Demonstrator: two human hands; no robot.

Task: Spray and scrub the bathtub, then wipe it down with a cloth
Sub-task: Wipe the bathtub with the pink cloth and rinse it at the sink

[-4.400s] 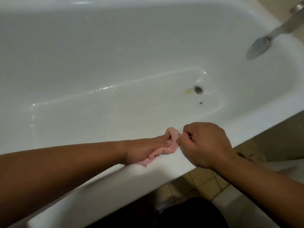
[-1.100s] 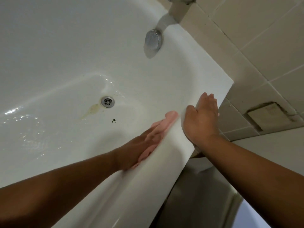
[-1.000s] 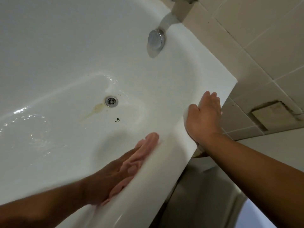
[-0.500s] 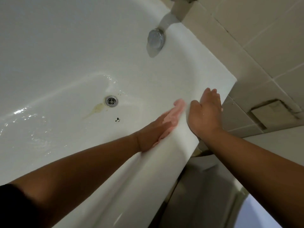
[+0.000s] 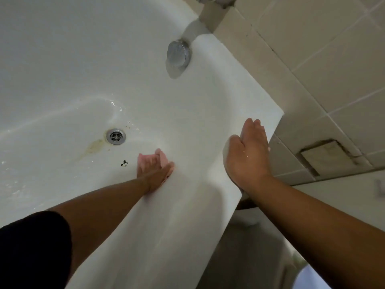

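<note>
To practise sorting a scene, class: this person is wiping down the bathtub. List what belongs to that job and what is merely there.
Job: bathtub, pink cloth, left hand pressing it, right hand flat on the rim.
Merely there: drain, overflow cap, wall tiles.

I am counting one bathtub (image 5: 187,226), one drain (image 5: 115,136) at 9 o'clock of frame centre, and one chrome spout (image 5: 178,52) at 12 o'clock. I am logging one pink cloth (image 5: 145,158), one black chip (image 5: 124,163) and one yellow stain (image 5: 94,146). I am seeing two hands, left hand (image 5: 155,176) and right hand (image 5: 248,155), and one dark sleeve (image 5: 33,247) at 7 o'clock.
</note>
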